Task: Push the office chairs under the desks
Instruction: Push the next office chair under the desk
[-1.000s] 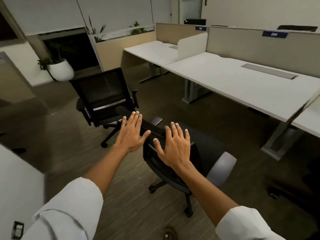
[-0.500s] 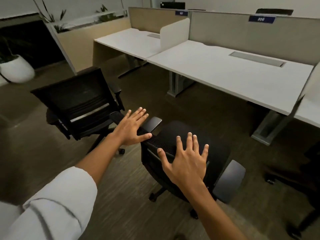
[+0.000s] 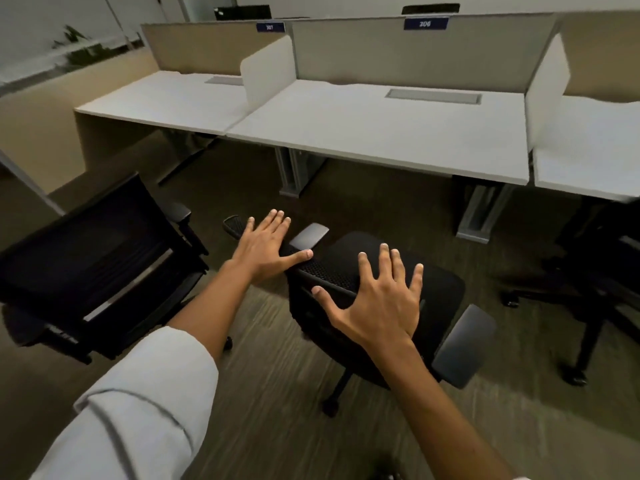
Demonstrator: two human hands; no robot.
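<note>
A black mesh office chair with grey armrests stands on the carpet in front of the middle white desk, its back towards me. My left hand lies flat with straight fingers on the left end of the backrest's top edge. My right hand is spread wide over the right part of that edge. A second black chair stands to the left, out from the left desk. A third dark chair sits partly under the right desk.
Beige partition panels with number labels run behind the desks, and white dividers stand between them. Grey desk legs frame the gap under the middle desk. A low beige wall with plants closes the left side.
The view has swung right to face the desks squarely. The chair under my hands has turned and rolled closer to the middle desk, and my right hand has spread wider.
</note>
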